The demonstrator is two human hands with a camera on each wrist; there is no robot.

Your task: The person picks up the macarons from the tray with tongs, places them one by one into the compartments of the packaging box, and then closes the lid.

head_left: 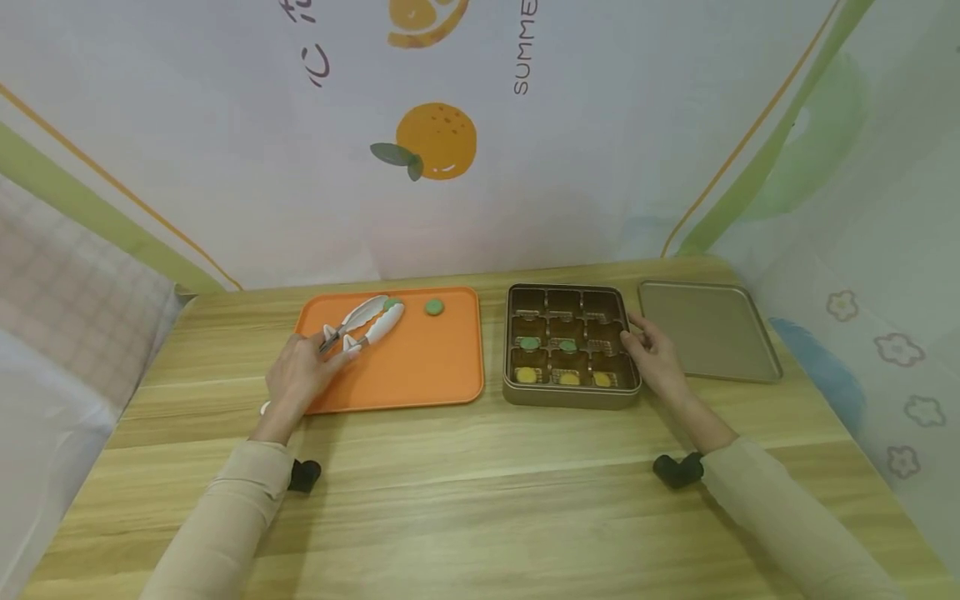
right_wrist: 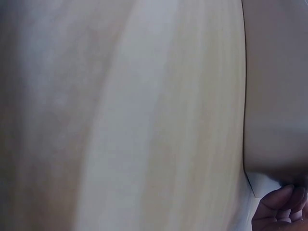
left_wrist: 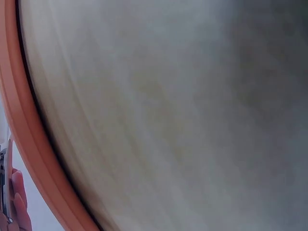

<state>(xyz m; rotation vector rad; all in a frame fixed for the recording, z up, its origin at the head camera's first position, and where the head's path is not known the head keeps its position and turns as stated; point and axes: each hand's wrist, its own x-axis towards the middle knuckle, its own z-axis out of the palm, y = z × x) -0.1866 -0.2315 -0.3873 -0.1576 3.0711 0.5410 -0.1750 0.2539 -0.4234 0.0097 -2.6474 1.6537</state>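
Note:
My left hand (head_left: 296,371) grips a pair of tongs (head_left: 328,340) with white scalloped tips over the orange tray (head_left: 420,375). A small green disc (head_left: 392,305) lies between the tong tips. To its right, another green disc (head_left: 434,307) rests on the tray. The right hand (head_left: 654,354) holds the right wall of a brown divided tin (head_left: 573,398), its thumb at the rim. Yellow discs (head_left: 527,375) occupy the tin's front row of compartments, and two green discs (head_left: 529,343) sit in the middle row. Curled right fingers (right_wrist: 274,204) show beside the tin in the right wrist view.
A flat, rimmed lid (head_left: 708,333) in a similar brown lies on the wood-grain table (head_left: 450,508), right of the tin. Behind the table hangs a white cloth (head_left: 300,192) printed with oranges. Black wrist-camera pieces (head_left: 678,471) show at both wrists.

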